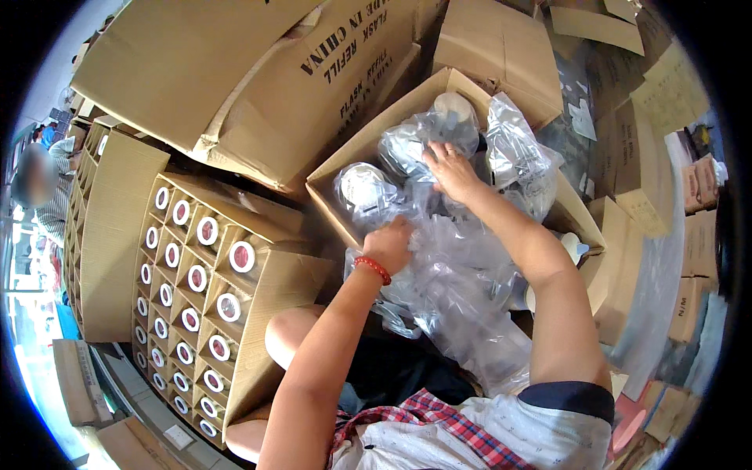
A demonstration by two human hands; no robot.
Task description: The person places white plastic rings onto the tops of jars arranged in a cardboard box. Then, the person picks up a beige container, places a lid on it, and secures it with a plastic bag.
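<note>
In front of me stands an open cardboard carton (330,205) with several items in clear plastic bags. At its left side is a bagged item with a pale round top (365,186); another bagged item (407,149) lies farther back. My right hand (453,172) rests on that farther one, fingers stretched over the plastic. Closer to me, my left hand (389,244), with a red bead bracelet (374,269) at the wrist, is closed on a clear plastic bag. A heap of clear plastic bags (462,298) spreads over the carton's near side and my lap.
A divided carton (270,313) on the left holds rows of upright pieces with white-rimmed round ends. Large cardboard boxes (266,86) stand behind it. More cartons (627,157) line the right side. A person in a striped top (53,207) is at the far left.
</note>
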